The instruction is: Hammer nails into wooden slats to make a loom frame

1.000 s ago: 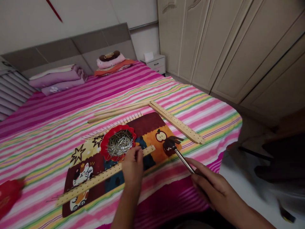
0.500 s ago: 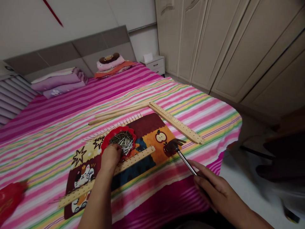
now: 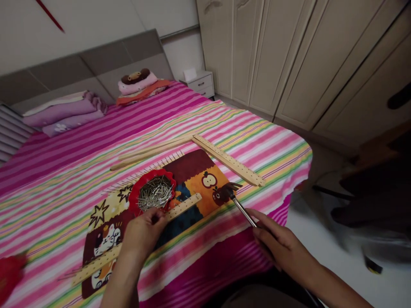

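Observation:
My left hand point(image 3: 144, 231) is closed in a pinch just in front of a red scalloped bowl point(image 3: 132, 200) full of metal nails point(image 3: 156, 192). What its fingertips hold is too small to make out. Beneath that hand runs a pale wooden strip point(image 3: 185, 206) with rows of holes; several nails stick out at its left end. My right hand point(image 3: 279, 241) grips a claw hammer point(image 3: 241, 208) by the handle, its dark head over the right side of a patterned mat point(image 3: 184, 166). Bowl and strip both lie on this mat.
Behind the bowl lies another wooden strip point(image 3: 170, 158) with a row of nails standing in it. More holed strips point(image 3: 229, 159) and plain slats point(image 3: 154, 149) rest on the striped bedspread point(image 3: 257, 128). A red object point(image 3: 11, 273) sits at left. Folded bedding point(image 3: 69, 113) is at the headboard.
My left hand has come out of the nail bowl toward me, down to the holed strip. My right hand still holds the hammer. The whole view has shifted slightly.

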`<state>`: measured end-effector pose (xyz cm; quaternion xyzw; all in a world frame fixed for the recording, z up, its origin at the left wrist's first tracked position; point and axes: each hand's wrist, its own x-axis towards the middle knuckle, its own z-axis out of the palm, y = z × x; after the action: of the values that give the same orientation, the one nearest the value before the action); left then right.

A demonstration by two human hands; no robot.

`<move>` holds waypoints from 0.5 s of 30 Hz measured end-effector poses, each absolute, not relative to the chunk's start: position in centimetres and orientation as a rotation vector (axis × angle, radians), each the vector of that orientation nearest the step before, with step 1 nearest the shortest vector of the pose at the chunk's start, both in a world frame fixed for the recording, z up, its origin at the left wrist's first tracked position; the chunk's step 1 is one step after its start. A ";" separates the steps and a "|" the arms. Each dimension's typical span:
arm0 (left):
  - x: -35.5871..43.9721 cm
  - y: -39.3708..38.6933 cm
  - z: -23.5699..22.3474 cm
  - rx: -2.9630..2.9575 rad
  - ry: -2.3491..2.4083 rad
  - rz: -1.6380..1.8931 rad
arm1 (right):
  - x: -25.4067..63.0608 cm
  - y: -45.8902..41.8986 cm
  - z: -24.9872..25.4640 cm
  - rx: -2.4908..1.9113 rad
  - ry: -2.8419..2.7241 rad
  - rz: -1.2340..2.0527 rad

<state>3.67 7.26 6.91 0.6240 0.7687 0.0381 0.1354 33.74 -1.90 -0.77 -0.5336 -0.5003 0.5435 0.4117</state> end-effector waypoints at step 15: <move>7.5 6.9 1.7 1.793 2.257 0.073 | 33.2 -2.5 -0.4 -1.338 -1.247 1.413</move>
<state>7.49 6.91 1.67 0.6165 0.7763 0.0252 0.1288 33.18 -2.53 -0.40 -0.5296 -0.4936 0.5595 0.4035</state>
